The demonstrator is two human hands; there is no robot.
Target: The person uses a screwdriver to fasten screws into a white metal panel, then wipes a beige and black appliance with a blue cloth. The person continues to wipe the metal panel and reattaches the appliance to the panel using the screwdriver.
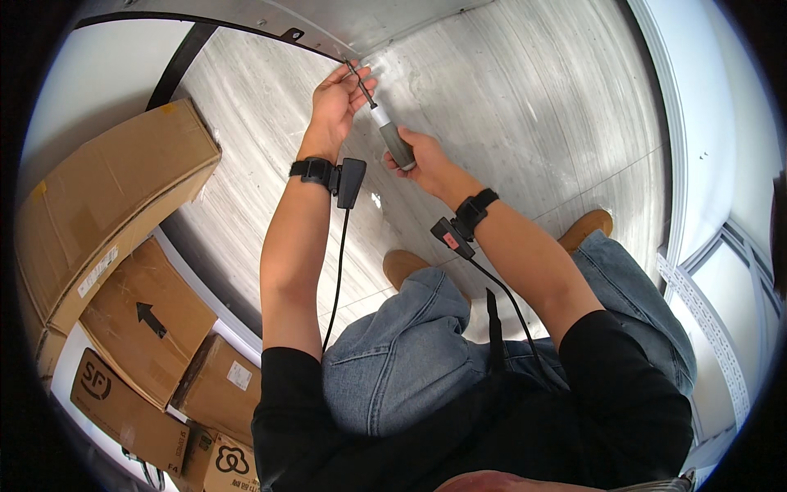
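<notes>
Your right forearm (525, 250) slants forward and leftward, and the right hand's (420, 160) fingers are wrapped around the handle of a screwdriver (382, 120), its shaft angled away from you. Your left arm (297, 238) reaches farther ahead, the left hand's (332, 105) fingers half-curled beside the shaft; whether they pinch it, you cannot tell. The tip sits near the grey panel's (328, 26) edge.

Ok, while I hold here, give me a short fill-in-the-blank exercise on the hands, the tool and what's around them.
1. The right hand holds the screwdriver by its ____ rather than its shaft.
2. Compared with the right hand, the left hand is ____ from the person's body.
3. The cardboard boxes are on the person's ____ side.
4. The denim trousers are ____ in colour.

Missing words: handle; farther; left; blue.
</notes>
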